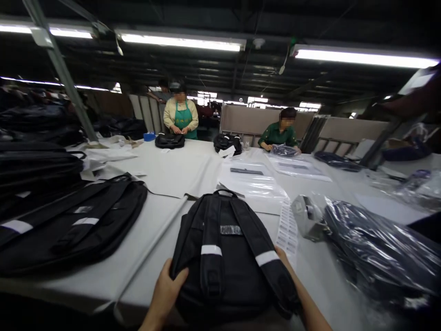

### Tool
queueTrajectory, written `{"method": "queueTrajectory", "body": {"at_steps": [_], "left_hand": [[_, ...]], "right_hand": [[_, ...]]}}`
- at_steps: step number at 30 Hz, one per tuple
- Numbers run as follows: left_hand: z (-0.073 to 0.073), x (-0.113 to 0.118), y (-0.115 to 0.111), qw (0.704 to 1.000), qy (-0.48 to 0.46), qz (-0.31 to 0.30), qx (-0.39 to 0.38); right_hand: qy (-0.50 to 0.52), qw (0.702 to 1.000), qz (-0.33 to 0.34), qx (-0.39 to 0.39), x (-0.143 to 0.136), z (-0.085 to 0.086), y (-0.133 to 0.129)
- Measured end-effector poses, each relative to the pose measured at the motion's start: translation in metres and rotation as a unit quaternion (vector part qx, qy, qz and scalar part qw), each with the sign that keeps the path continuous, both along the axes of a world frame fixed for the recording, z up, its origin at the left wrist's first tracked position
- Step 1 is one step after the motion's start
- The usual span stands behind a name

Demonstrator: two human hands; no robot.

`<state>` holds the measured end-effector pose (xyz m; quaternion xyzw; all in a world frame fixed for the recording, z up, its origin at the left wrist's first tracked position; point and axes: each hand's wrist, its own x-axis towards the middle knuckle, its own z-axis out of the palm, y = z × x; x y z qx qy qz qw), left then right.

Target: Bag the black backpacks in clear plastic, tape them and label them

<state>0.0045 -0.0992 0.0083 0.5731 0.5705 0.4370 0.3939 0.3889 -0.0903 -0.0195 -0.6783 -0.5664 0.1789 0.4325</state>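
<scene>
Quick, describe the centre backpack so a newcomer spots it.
Find the white table. At its near edge, between a black backpack leftward and a plastic-wrapped bundle rightward, is the centre backpack. Only it has the wearer's left hand and right hand at its sides.

Black backpack (243, 269), white strap bands (211, 250)

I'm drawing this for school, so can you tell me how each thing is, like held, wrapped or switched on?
Middle backpack: straps showing, white bands on them.
Left hand: gripping its side, thumb in front.
Right hand: at its other side, fingers partly hidden.
Left backpack: lying down, straps up.
Dark bundle: in clear plastic.
Label sheet: lying flat.
Ceiling light: on.
</scene>
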Motion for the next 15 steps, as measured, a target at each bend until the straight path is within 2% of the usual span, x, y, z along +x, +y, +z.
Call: {"method": "queueTrajectory", "body": {"at_steps": [3, 5, 8, 10, 12, 15], "left_hand": [[0.001, 0.002, 0.013, 0.999, 0.029, 0.015, -0.012], [0.000, -0.005, 0.014, 0.999, 0.041, 0.027, 0.006], [-0.004, -0.020, 0.007, 0.984, 0.119, 0.012, 0.136], [-0.003, -0.026, 0.001, 0.944, 0.208, -0.046, 0.251], [0.003, -0.026, -0.002, 0.891, 0.276, -0.129, 0.336], [0.018, -0.021, 0.000, 0.827, 0.353, -0.213, 0.383]], "right_hand": [[-0.037, 0.998, -0.039, -0.032, 0.007, -0.008, 0.003], [-0.076, 0.995, -0.064, -0.034, 0.013, -0.013, -0.009], [-0.134, 0.988, -0.079, -0.020, 0.024, -0.021, -0.043], [-0.190, 0.980, -0.058, -0.018, 0.033, -0.026, -0.067], [-0.257, 0.966, -0.008, -0.023, 0.041, -0.029, -0.089], [-0.317, 0.947, 0.041, 0.019, 0.042, -0.017, -0.110]]}}
